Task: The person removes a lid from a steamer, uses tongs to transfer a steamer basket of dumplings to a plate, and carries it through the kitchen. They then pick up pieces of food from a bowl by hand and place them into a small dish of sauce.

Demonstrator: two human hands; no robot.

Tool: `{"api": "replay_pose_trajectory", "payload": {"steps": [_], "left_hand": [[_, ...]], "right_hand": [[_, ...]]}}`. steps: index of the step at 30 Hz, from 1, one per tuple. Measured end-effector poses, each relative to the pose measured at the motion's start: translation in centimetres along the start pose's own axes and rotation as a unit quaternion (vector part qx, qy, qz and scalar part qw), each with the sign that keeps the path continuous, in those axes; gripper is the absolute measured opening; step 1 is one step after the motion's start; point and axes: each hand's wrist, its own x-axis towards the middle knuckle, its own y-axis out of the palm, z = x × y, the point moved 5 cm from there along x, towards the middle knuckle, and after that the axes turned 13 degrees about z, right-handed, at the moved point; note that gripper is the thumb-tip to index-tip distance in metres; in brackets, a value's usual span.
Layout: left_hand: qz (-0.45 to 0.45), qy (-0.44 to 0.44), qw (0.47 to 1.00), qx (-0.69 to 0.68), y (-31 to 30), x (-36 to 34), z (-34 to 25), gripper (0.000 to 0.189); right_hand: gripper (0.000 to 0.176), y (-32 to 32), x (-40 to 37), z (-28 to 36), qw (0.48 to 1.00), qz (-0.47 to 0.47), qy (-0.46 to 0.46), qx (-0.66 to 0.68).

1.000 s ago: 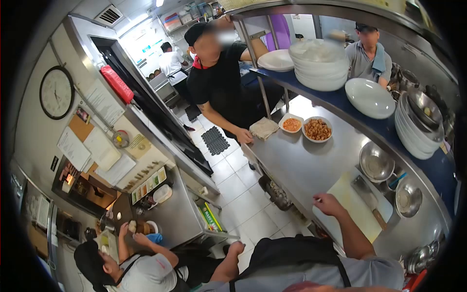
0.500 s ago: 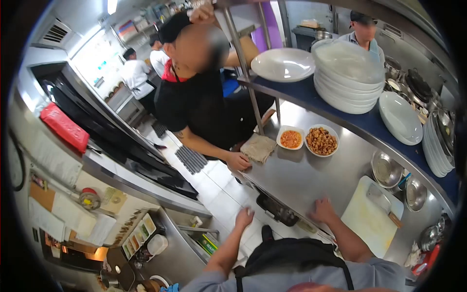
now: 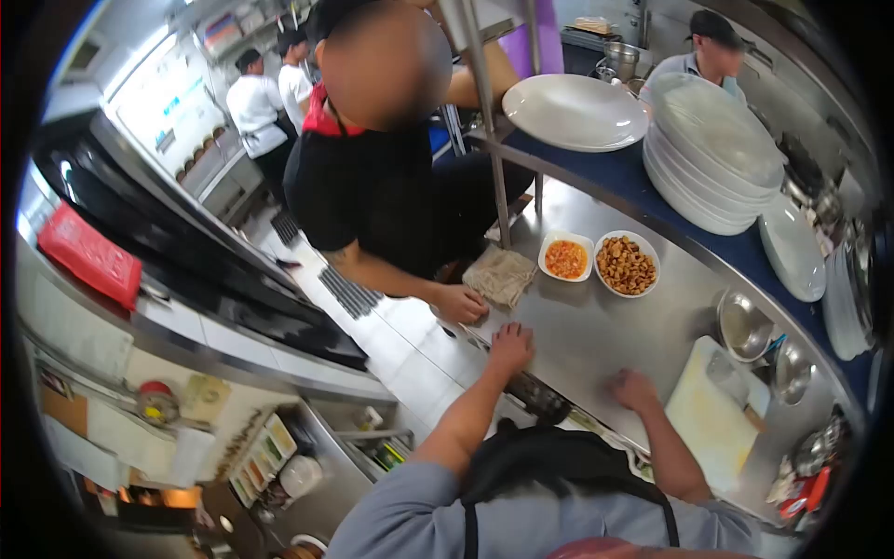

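Note:
My left hand (image 3: 511,348) rests at the edge of the steel counter (image 3: 582,331), its fingers laid on the metal and nothing in it. Farther right, my right hand (image 3: 635,389) touches the same counter, fingers slightly bent and holding nothing. Beside it lies a white cutting board (image 3: 708,429) with a cleaver (image 3: 731,382) on top. Beyond my hands sit a small white bowl of chopped red-orange sauce (image 3: 566,259) and a round white bowl of browned, nut-like pieces (image 3: 626,265). A folded beige cloth (image 3: 500,276) is near my left hand.
A person in black (image 3: 372,200) stands across the corner, one hand (image 3: 460,304) on the counter edge near my left hand. Above the counter runs a shelf (image 3: 559,158) with stacked white plates (image 3: 712,154). Metal bowls (image 3: 743,326) stand by the board.
My left hand has moved from over the floor up and right onto the counter edge. My right hand stays on the counter, its fingers more bent. The view has shifted slightly.

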Motion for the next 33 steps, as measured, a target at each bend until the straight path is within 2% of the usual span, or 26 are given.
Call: {"api": "replay_pose_trajectory", "payload": {"steps": [3, 5, 9, 10, 11, 13, 14, 16, 18, 19, 22, 25, 28, 30, 31, 33], "left_hand": [[-0.006, 0.024, 0.999, 0.034, 0.4, 0.5, 0.5, 0.049], [0.004, 0.032, 0.999, 0.043, -0.8, 0.5, 0.6, 0.048], [0.016, 0.035, 0.998, 0.049, -0.1, 0.9, -0.2, 0.044], [0.02, 0.043, 0.997, 0.062, -0.7, 1.5, -0.7, 0.04], [0.031, 0.055, 0.995, 0.075, -0.9, 1.7, -1.1, 0.037], [-0.005, 0.059, 0.996, 0.074, -0.1, 3.3, -0.8, 0.03], [-0.018, 0.08, 0.995, 0.058, -0.4, 3.7, -1.1, 0.028], [-0.06, 0.067, 0.992, 0.083, -1.3, 2.4, 0.6, 0.031], [-0.112, 0.083, 0.987, 0.077, 0.0, 4.1, -1.9, 0.035], [-0.109, 0.079, 0.988, 0.074, 0.3, 4.8, -2.7, 0.036], [-0.087, 0.02, 0.995, 0.054, -0.1, 4.2, -1.4, 0.04], [-0.071, 0.0, 0.995, 0.064, -1.0, 4.1, -2.3, 0.041], [-0.069, 0.001, 0.996, 0.058, -1.1, 4.2, -1.9, 0.041], [-0.074, 0.007, 0.996, 0.051, -1.1, 4.3, -1.8, 0.04], [-0.083, 0.008, 0.995, 0.049, -1.0, 4.6, -1.7, 0.041], [-0.089, 0.015, 0.995, 0.052, -0.6, 4.5, -1.3, 0.042]], "right_hand": [[0.038, 0.0, 4.2, -2.1, 0.98, -0.147, -0.01, 0.137], [0.028, 0.8, 5.4, -1.6, 0.964, -0.226, -0.059, 0.126], [0.024, 1.7, 4.6, -2.1, 0.909, -0.384, -0.138, 0.082], [0.024, 2.0, 5.5, -2.5, 0.903, -0.4, -0.138, 0.077], [0.024, 2.5, 5.8, -3.3, 0.899, -0.411, -0.132, 0.073], [0.026, 1.1, 4.9, -3.0, 0.946, -0.29, -0.113, 0.092], [0.025, 0.4, 4.9, -4.0, 0.945, -0.296, -0.102, 0.093], [0.024, 1.8, 5.5, -3.1, 0.944, -0.295, -0.098, 0.109], [0.024, 1.7, 5.0, -3.5, 0.922, -0.354, -0.122, 0.103], [0.025, 1.3, 4.8, -3.3, 0.909, -0.382, -0.138, 0.095], [0.024, 1.3, 4.8, -3.0, 0.918, -0.353, -0.135, 0.119], [0.023, 0.7, 4.4, -2.9, 0.923, -0.346, -0.136, 0.105], [0.021, 0.6, 5.4, -4.2, 0.923, -0.308, -0.08, 0.217], [0.021, -0.8, 8.2, -8.1, 0.837, -0.263, -0.027, 0.48], [0.021, -2.1, 9.9, -9.8, 0.767, -0.234, -0.002, 0.598], [0.025, -9.3, 9.0, -10.2, 0.839, -0.395, 0.025, 0.374]]}}
